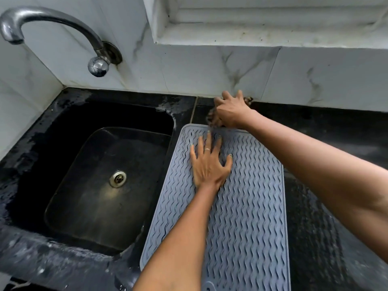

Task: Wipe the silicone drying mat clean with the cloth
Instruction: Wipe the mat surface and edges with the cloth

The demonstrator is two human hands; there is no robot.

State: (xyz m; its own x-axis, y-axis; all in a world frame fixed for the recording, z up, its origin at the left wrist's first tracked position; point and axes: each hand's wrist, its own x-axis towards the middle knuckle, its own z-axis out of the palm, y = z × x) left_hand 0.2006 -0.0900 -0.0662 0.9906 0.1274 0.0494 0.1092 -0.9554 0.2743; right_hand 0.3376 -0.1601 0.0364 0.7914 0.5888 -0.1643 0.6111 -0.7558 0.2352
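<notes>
Pressing flat with spread fingers, your left hand (210, 164) pins the grey silicone drying mat (247, 206) on the black table (336, 143) beside the empty sink (100, 185). Your right hand (231, 110) clutches the dark cloth (212, 119) at the mat's far edge

Grey silicone drying mat (247, 206) lay on the black tabletop (336, 185), lower centre of frame, just right of the sink (100, 181). Left hand (207, 164) pressed flat on the mat. Right hand (230, 111), at the mat's far edge, clutched a dark cloth (212, 118). Faucet (52, 28) at upper left.
</notes>
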